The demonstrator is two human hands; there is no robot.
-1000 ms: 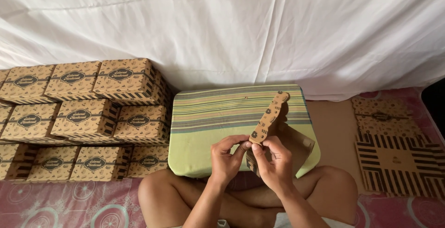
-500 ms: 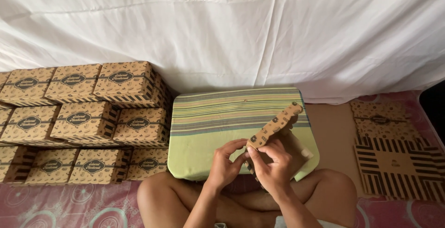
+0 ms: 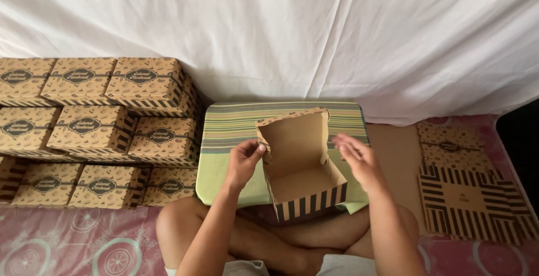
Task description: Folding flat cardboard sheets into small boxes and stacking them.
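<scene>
On striped cushion – open cardboard box, left hand gripping

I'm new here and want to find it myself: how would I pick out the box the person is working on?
Start at the striped green cushion in front of the white sheet. The open box sits at its near edge, left hand gripping one wall. Unlike the stacked boxes on the left, its lid stands open, showing a plain brown inside.

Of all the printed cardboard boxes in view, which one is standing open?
The striped-base box between the hands, on the striped cushion; the left hand holds its wall. The stacked boxes are closed, and the blanks lie flat.
</scene>
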